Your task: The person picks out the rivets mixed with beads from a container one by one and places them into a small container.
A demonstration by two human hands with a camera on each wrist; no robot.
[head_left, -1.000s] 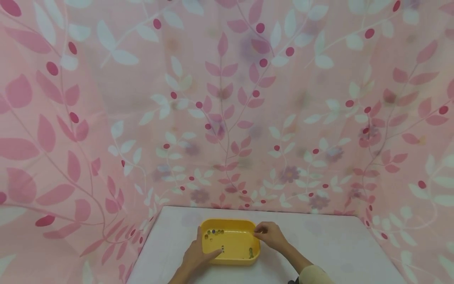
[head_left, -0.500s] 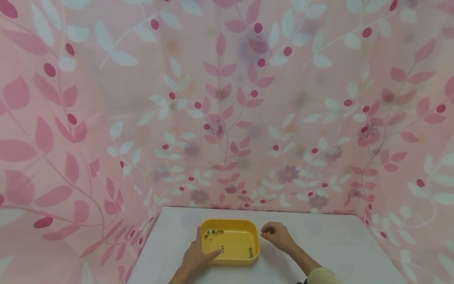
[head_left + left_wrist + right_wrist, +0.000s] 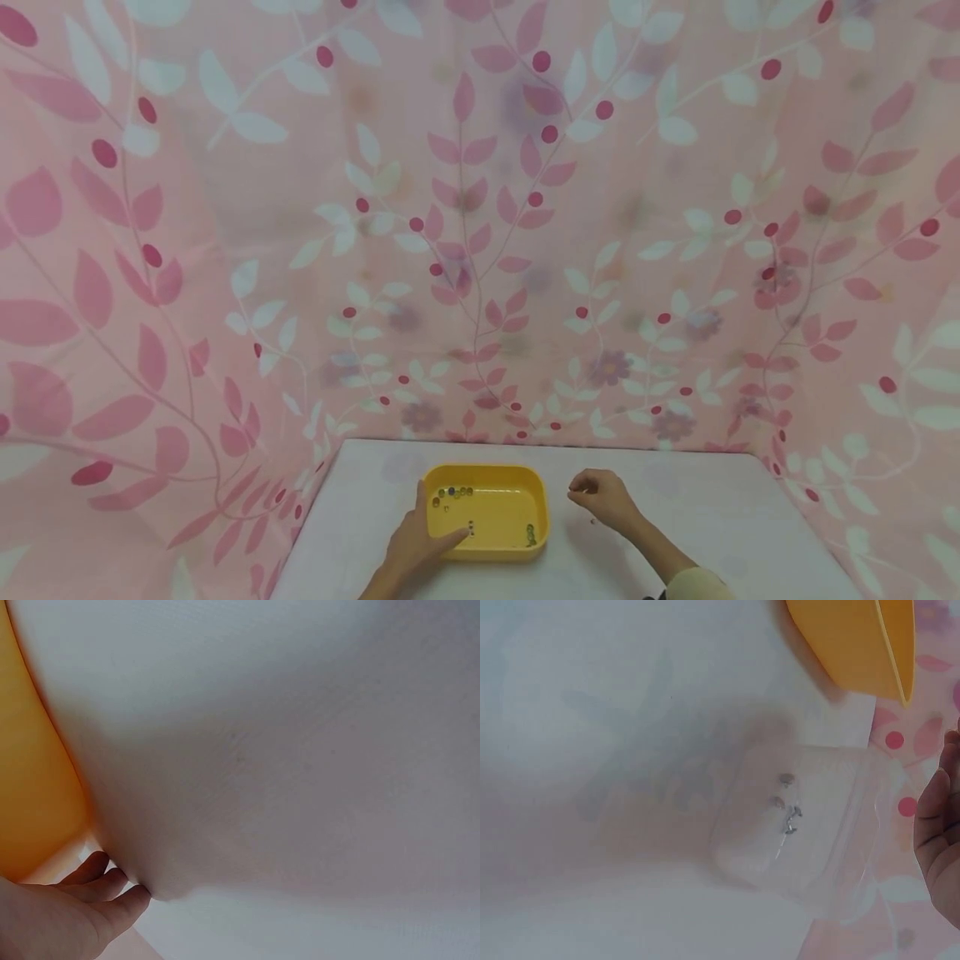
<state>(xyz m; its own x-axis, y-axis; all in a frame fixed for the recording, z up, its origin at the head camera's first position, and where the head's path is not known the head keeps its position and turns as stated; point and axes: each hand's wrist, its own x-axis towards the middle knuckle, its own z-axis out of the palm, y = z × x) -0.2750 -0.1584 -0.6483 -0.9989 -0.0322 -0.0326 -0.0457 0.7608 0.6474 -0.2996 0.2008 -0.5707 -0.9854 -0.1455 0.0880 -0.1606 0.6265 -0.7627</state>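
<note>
The left hand (image 3: pixel 414 537) held the near left corner of the yellow tray (image 3: pixel 500 509), fingers along the outside and thumb reaching over the near wall; that steadying grip looked like half of the step in hand, the picking over of small beads. Just right of those fingers, inside the tray's far left corner, lay round beads (image 3: pixel 463 492), a blue bead (image 3: pixel 452 492) among them. Farther right, tiny beads (image 3: pixel 471 527) sat right beside the thumb, which would have crowded anyone reaching for them, and a greenish cluster (image 3: pixel 531 535) rested in the tray's near right corner. Beyond the tray's right wall, the right hand (image 3: pixel 606 502) hung in the air, fingers curled, thumb and forefinger tips together; whether they pinched a bead could not be told. To the tray's right also stood a clear plastic box (image 3: pixel 829 799), hardly visible from the head, with a few small pieces (image 3: pixel 791 820) inside. A loaded pinch would seem to call for a release over that box; an unloaded one, for a lift over the tray's right wall. The desk (image 3: pixel 697 500) carried everything, and a floral pink curtain (image 3: pixel 660 250) hung behind the tray.
</note>
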